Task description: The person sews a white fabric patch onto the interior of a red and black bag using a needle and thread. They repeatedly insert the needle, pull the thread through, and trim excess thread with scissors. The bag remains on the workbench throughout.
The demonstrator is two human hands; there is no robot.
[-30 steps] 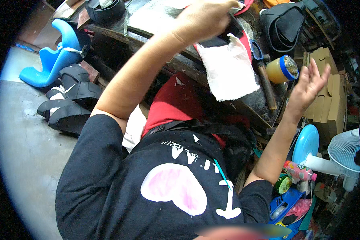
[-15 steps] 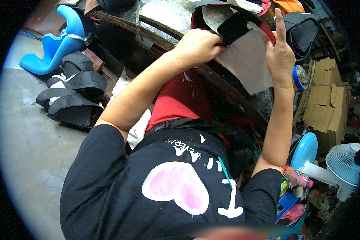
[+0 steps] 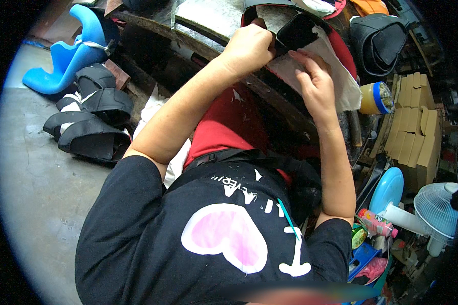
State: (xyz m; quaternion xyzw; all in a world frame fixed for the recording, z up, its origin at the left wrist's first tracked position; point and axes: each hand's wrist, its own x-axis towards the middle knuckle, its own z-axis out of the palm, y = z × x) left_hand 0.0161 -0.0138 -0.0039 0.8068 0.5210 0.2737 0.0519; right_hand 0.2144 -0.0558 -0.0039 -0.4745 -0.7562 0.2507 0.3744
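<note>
A curved black and red piece, which looks like a shoe upper, lies at the bench edge with a whitish cloth lining hanging from it. My left hand is closed at the left side of this piece. Its fingertips are partly hidden, so the exact grip is hard to see. Over the whitish lining is my right hand, with fingers stretched and a little apart, touching or just above the cloth.
Beyond the right hand stand a jar with a blue lid and a black folded piece. Cardboard boxes and a fan are at right. Black pieces and a blue curved form sit at left.
My right hand has left the right edge of the piece and moved left and down onto the lining. The jar shows more fully now. My left hand has shifted slightly left.
</note>
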